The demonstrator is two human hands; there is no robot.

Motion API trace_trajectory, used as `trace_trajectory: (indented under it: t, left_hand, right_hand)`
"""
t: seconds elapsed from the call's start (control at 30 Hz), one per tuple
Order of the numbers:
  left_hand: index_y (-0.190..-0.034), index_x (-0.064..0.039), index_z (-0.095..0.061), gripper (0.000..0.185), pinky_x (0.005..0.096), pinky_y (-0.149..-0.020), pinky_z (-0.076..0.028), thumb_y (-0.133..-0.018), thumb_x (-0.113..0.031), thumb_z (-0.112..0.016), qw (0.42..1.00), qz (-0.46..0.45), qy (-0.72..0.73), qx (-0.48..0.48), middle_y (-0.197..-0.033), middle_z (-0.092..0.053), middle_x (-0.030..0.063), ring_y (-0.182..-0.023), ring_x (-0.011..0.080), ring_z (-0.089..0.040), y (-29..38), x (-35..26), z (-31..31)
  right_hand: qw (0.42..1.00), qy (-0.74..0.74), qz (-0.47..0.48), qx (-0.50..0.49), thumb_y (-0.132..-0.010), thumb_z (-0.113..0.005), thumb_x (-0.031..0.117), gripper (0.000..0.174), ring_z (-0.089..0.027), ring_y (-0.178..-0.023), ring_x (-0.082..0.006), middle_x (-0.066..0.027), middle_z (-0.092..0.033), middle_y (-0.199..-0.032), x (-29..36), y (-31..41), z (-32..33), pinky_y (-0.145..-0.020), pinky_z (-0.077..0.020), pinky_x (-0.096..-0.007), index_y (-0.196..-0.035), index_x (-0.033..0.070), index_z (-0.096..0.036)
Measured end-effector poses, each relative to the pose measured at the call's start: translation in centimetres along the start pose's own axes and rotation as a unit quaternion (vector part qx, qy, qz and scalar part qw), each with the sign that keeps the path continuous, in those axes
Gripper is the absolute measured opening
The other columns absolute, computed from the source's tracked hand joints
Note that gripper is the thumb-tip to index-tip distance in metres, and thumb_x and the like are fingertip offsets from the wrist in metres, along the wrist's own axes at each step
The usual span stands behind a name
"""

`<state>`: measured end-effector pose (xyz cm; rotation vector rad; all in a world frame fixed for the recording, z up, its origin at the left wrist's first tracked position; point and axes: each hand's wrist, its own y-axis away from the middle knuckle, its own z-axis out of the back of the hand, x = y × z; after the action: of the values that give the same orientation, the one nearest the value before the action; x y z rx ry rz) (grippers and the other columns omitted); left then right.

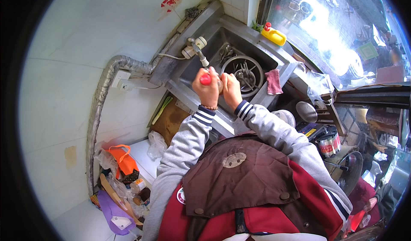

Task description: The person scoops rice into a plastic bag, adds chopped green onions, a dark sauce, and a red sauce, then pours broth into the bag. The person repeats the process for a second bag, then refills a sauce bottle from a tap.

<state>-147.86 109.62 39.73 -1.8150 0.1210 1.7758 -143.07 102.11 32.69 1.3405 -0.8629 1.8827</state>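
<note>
My left hand (207,88) is closed around the handle of a utensil whose red end (205,79) points up at me. Beside it, my right hand (231,88) grips a brownish rounded thing between the two hands; what it is, I cannot tell. Both hands are over the near edge of a stainless steel sink (186,95), just below the faucet (201,55). To their right a metal pot (241,58) stands in the basin with spoons and other utensils (245,75) in it. More metal spoons (226,52) lie behind it.
A yellow bottle (274,36) with a red cap and a pink cloth (273,82) lie on the sink's rim. Green stalks (161,110) rest by a brown board (171,120) at left. Bags and an orange pouch (126,162) crowd the lower left. At lower right, part of another person (371,204) shows.
</note>
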Motion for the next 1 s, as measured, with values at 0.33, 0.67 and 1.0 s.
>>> trace_trajectory:
  t: [0.33,0.67,1.0]
  left_hand:
    - [-0.067,-0.011,-0.047,0.031,0.0291,-0.07,-0.046,-0.092,-0.007,-0.063,0.932,0.271,0.233,0.068,-0.064,-0.049,-0.0008,-0.067,0.0138,-0.054,-2.3,2.7,3.5]
    - [-0.069,-0.008,-0.048,0.03,0.0318,-0.071,-0.047,-0.095,-0.015,-0.061,0.932,0.284,0.196,-0.109,-0.066,-0.053,0.0021,-0.068,0.0149,-0.055,-1.0,7.9,4.1]
    - [-0.071,-0.008,-0.049,0.031,0.0296,-0.068,-0.046,-0.098,-0.014,-0.063,0.941,0.292,0.168,-0.035,-0.067,-0.053,0.0011,-0.064,0.0109,-0.052,0.2,15.1,4.9]
  right_hand:
    - [0.916,-0.204,-0.211,0.273,-0.105,-0.032,0.033,0.048,-0.065,-0.058,-0.0334,-0.0222,-0.067,-0.074,-1.5,-2.2,-2.3,-0.049,-0.0492,-0.0423,-0.092,-0.003,-0.06]
    - [0.986,0.105,0.065,0.112,-0.104,-0.041,0.026,0.028,-0.063,-0.07,-0.0417,-0.0193,-0.064,-0.076,-0.5,-0.3,-3.2,-0.063,-0.0494,-0.0493,-0.092,0.005,-0.056]
    - [0.921,0.111,-0.152,0.34,-0.105,-0.041,0.034,0.046,-0.067,-0.08,-0.0449,-0.0298,-0.064,-0.08,-7.5,-5.7,-5.6,-0.07,-0.0512,-0.0491,-0.092,-0.005,-0.063]
